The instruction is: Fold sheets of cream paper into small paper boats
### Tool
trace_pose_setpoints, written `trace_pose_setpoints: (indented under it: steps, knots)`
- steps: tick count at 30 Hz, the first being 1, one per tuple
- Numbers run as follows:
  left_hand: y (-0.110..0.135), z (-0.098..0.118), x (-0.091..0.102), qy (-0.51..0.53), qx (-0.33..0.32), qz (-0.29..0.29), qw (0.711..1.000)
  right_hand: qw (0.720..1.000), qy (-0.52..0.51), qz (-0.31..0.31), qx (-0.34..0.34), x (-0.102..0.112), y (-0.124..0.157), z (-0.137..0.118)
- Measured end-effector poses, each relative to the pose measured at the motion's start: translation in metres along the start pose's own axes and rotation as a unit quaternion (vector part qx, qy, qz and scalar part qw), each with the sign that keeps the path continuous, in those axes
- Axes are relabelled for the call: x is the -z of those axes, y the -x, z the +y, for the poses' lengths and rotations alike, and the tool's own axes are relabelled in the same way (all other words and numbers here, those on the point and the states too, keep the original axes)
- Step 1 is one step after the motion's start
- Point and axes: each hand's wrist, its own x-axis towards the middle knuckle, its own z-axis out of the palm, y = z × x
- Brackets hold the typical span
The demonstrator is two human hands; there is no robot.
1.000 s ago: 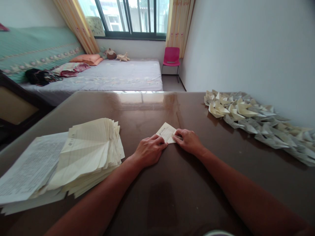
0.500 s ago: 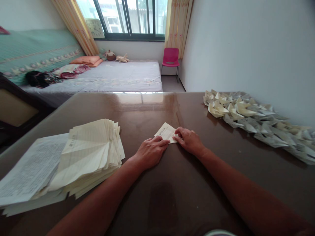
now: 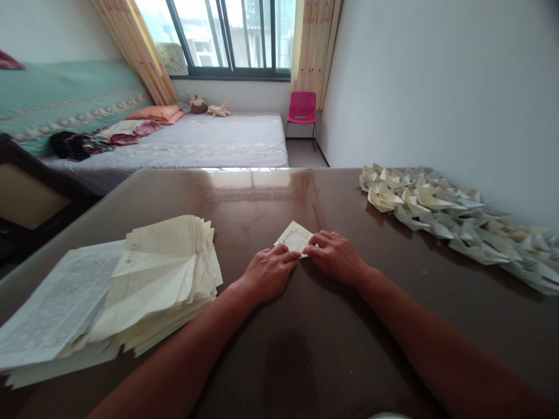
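A small folded piece of cream paper (image 3: 295, 234) with printed marks lies on the brown table, between both hands. My left hand (image 3: 271, 269) has its fingers closed at the paper's lower left edge, pressing it down. At the right edge, my right hand (image 3: 332, 254) pinches the paper between thumb and bent fingers. The lower part of the paper is hidden under the fingertips. To the left of my left hand lies a thick stack of cream lined paper (image 3: 152, 273), its top sheet creased.
White printed sheets (image 3: 56, 308) lie beside the stack. Many folded paper boats (image 3: 430, 201) crowd the table's right side along the wall. Beyond the far table edge (image 3: 244, 170) are a bed (image 3: 231, 137) and a pink chair (image 3: 302, 109). A dark wooden chair (image 3: 35, 192) stands left.
My right hand has shifted slightly left along the paper, closer to my left hand. The left hand has stayed nearly in place. The whole view has tilted up slightly.
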Motion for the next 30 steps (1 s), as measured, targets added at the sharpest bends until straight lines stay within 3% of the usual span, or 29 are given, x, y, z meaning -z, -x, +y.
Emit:
trace_pose_setpoints:
  steps: [4,13,18,23,27,30]
  knots:
    - [0.0,0.0,0.001,0.013,0.001,-0.002,1.0,0.994,0.006,-0.104,0.009,0.013,0.0,-0.014]
    - [0.0,-0.001,0.001,0.021,0.007,0.002,1.0,0.963,0.095,-0.212,-0.138,0.041,0.009,-0.02]
    - [0.0,0.0,-0.001,0.02,0.013,0.006,1.0,0.976,0.096,-0.136,-0.142,0.044,0.003,-0.028]
    - [0.0,-0.008,-0.002,0.036,0.025,0.027,0.999,0.984,0.059,-0.131,-0.104,0.021,-0.004,-0.038]
    - [0.001,-0.02,-0.001,0.022,0.069,0.038,0.997,0.991,0.056,-0.086,-0.083,0.006,-0.005,-0.026]
    - [0.002,-0.023,0.002,0.004,0.063,0.018,0.998,0.995,0.028,-0.057,-0.077,-0.003,-0.006,-0.011]
